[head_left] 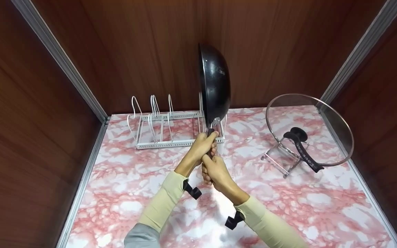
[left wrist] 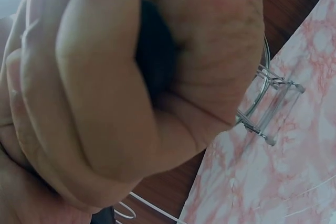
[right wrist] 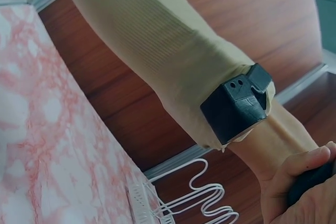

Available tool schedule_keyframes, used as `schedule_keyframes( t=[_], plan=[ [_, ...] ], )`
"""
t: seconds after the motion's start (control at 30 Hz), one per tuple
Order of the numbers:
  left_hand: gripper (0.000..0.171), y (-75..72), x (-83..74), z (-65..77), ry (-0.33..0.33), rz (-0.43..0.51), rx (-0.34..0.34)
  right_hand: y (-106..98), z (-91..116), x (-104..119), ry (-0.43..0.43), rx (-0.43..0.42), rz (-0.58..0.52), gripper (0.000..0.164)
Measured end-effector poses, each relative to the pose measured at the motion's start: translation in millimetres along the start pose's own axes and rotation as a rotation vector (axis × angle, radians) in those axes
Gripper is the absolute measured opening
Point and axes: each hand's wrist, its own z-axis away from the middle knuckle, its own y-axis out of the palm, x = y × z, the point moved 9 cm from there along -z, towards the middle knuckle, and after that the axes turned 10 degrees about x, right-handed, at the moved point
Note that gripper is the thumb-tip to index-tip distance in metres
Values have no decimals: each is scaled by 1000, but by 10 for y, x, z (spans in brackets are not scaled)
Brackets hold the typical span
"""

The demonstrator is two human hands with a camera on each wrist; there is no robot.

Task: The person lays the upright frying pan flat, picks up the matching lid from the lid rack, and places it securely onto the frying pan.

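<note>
A black wok is turned on its side, its rounded outside facing right. Both hands grip its dark handle, one behind the other. My left hand holds the part closer to the pan, thumb along the handle. Just below it, touching it, my right hand curls round the lower end. In the left wrist view, curled fingers wrap the dark handle. The wok overlaps the right end of a white wire rack in the head view; its lower rim sits between upright wire loops there.
At the right, a large glass lid with a black knob and curved black handle leans on a small metal stand. Dark wood-look panels enclose the back and sides. The tabletop has a pink-and-white marbled pattern.
</note>
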Motion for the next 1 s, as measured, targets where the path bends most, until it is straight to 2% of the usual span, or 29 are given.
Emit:
schedule_keyframes(
  t=[0.1,0.33,0.57,1.0],
  plan=[
    [35,20,-27,14,2,-14,-4,0,23,20,-2,6,4,44],
    [26,73,-69,40,9,-10,-4,9,71,45,-5,22,-11,46],
    [33,121,-115,59,25,-14,11,6,118,91,-24,16,-4,43],
    [20,198,-199,125,49,-36,14,26,207,152,-43,32,-11,44]
  ],
)
